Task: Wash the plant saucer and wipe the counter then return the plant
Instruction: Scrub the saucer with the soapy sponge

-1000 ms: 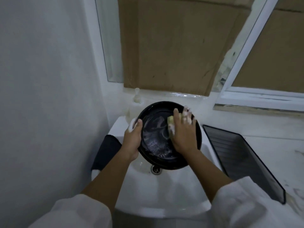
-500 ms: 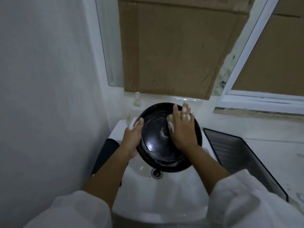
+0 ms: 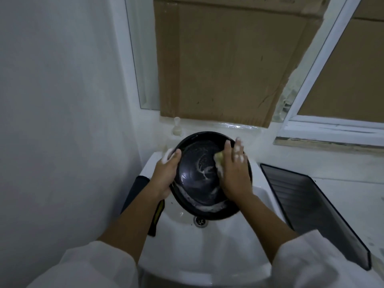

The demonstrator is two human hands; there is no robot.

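Shifted since a half-second ago: right hand (image 3: 234, 173) and its sponge (image 3: 219, 157) now lower on the right side of the dish, soap streaks redrawn across the wet bottom. Black plant saucer (image 3: 199, 173) held tilted at centre frame, above the white sink (image 3: 207, 256), lower rim just over the drain (image 3: 200, 221). Left hand (image 3: 166, 175) clamped on the saucer's left rim, thumb over the edge, suds on the fingertips. Right hand closed over the yellow-green sponge, pressing it flat against the inner wall, fingers foamy. White lather pooled along the saucer's lower inside edge. At right of frame, black ribbed tray (image 3: 311, 208) lying on the pale counter (image 3: 353, 196). Behind the saucer, toward upper centre, small soap dispenser (image 3: 176, 128) on the ledge, below brown cardboard (image 3: 228, 63) covering the window. White sleeves (image 3: 311, 262) across the bottom of frame.
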